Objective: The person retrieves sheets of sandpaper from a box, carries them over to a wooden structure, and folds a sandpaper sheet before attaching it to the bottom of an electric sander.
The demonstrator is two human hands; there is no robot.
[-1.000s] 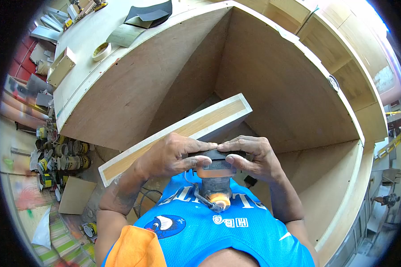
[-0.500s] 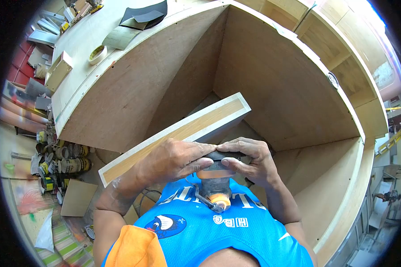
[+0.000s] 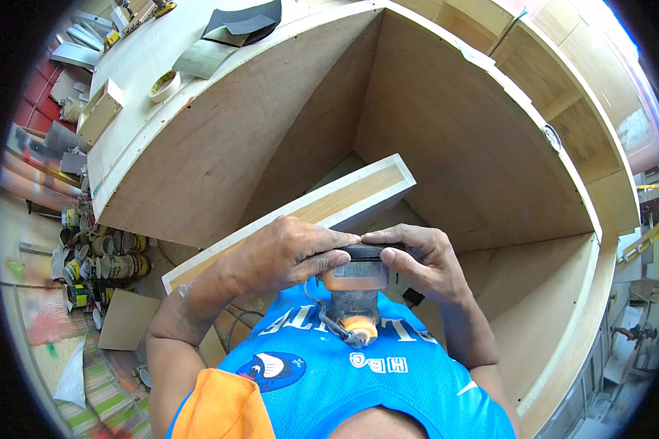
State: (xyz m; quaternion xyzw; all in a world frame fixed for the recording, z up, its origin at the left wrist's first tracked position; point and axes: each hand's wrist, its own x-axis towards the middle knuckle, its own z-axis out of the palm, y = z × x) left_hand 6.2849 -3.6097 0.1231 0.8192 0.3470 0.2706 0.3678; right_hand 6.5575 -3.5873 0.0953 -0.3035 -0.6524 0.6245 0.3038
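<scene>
An orange-and-grey power sander [image 3: 356,282] is held pad-outward against the front of my blue shirt. My left hand [image 3: 296,249] pinches the left edge of its dark pad [image 3: 364,253], thumb below and fingers above. On the other edge my right hand [image 3: 419,257] grips the pad in the same way. The fingertips of both hands nearly meet over the pad. Just beyond them a long wooden panel [image 3: 366,186] with white-edged borders lies tilted. The face of the pad is turned away from me and hidden.
A large open wooden cabinet frame [image 3: 432,139] surrounds the panel. On its white top lie a roll of masking tape [image 3: 165,86], dark sandpaper sheets [image 3: 243,22] and a small wooden box [image 3: 101,111]. Paint cans [image 3: 117,265] crowd the floor at left, beside a cardboard piece [image 3: 129,322].
The sander's pad end has tipped up slightly, showing more of its body. My right thumb has shifted a little rightward along the pad, and my left hand has risen a little.
</scene>
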